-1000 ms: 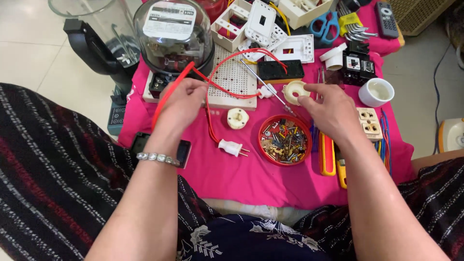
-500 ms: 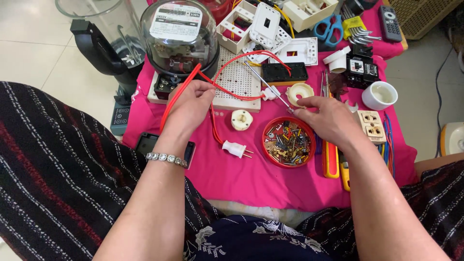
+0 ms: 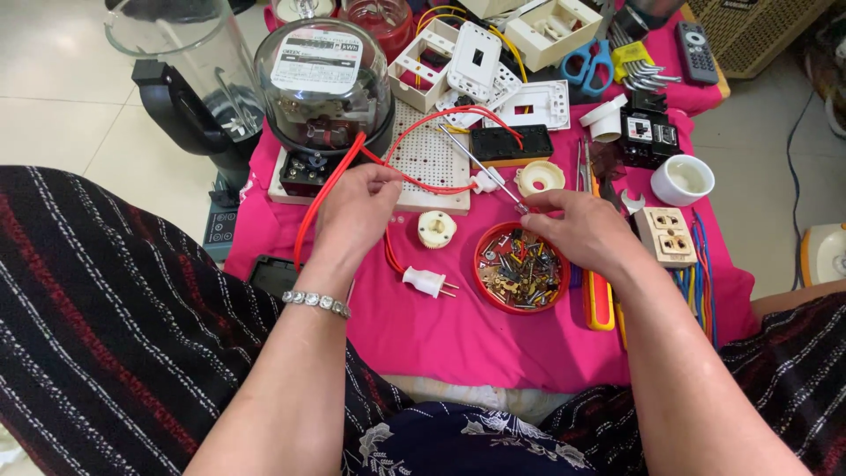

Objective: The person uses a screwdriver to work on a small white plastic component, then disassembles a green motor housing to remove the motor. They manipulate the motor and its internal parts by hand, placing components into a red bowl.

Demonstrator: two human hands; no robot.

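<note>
Two hands: both over the pink-covered table (image 3: 493,344), each pinching something.
Red wire (image 3: 423,150): loops from the left hand up over the white perforated board (image 3: 423,163) and back down; another stretch runs down-left beside the electric meter (image 3: 322,88).
Left hand (image 3: 352,211): grip closed on the red wire near the meter's base, fingers curled tight around it.
Screwdriver (image 3: 480,163): thin shaft, long axis slanting from upper left to lower right, tip pointing up-left across the board, handle end in the right hand.
Right hand (image 3: 586,234): grip narrow, thumb and fingertips pinched on the screwdriver, above the red dish of screws (image 3: 520,269).
Nearby: white plug (image 3: 427,282) lies just left of the dish; round white socket part (image 3: 436,229) sits between the hands.
</note>
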